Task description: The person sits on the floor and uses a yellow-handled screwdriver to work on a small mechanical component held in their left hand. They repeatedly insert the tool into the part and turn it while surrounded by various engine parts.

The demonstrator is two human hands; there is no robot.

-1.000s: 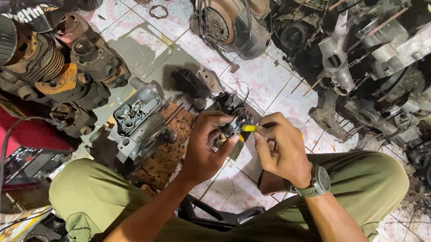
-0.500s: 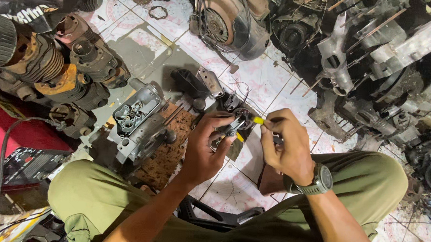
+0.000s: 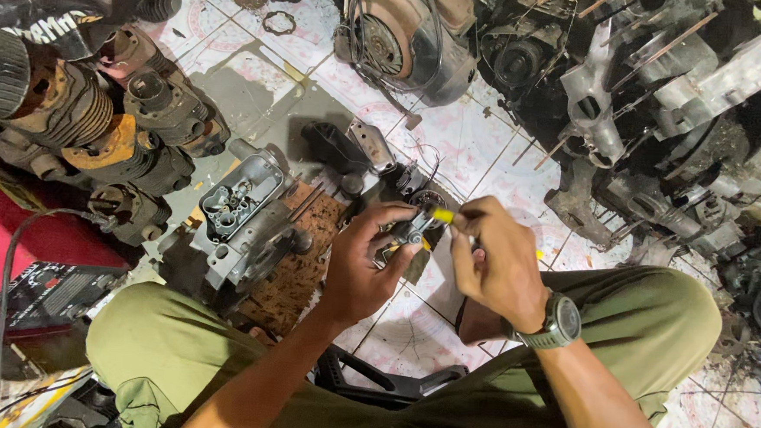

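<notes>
Hands meet above the tiled floor (image 3: 506,134). Left hand (image 3: 367,270) is clenched around a small metal engine part (image 3: 407,234), keeping it raised and steady. Right hand (image 3: 498,264) pinches a yellow-handled screwdriver (image 3: 444,216), tip against the part, beside the open engine casing (image 3: 243,215).

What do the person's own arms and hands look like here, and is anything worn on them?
Both forearms are bare, with no sleeves in view and no gloves on the left hand or right hand. The right wrist carries a wristwatch with a round dark face and a grey-green strap. No rings or other markings can be made out.
</notes>
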